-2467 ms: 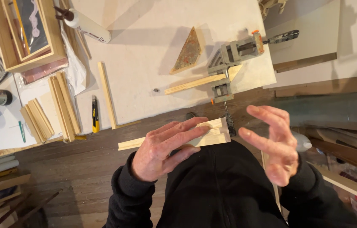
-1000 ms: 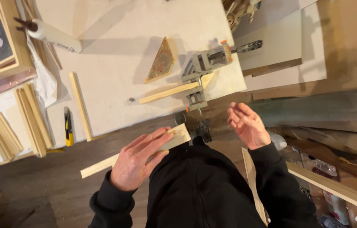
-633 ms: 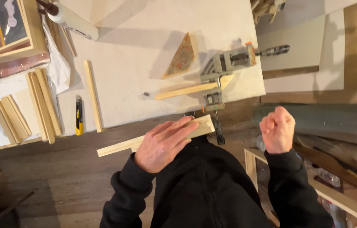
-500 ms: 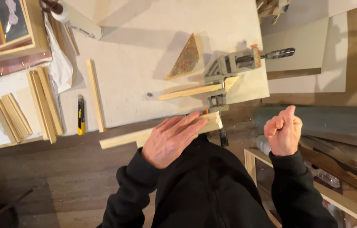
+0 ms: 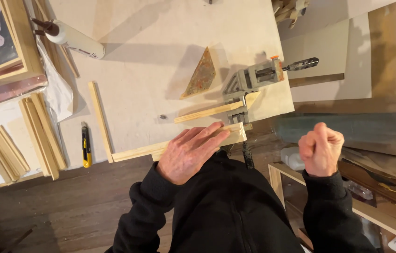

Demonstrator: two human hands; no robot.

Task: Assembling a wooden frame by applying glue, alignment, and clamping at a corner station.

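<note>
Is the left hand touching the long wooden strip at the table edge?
Touching. The head view shows the left hand lying flat on the long wooden strip, fingers pressing on its top.

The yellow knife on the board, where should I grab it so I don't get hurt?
Probably by the yellow knife's long handle, around its middle, pinching the two long sides. It lies flat and alone between a loose wooden strip and a stack of strips, so coming straight down from above looks easiest. I cannot tell which end holds the blade, so keep fingers off both tips.
</note>
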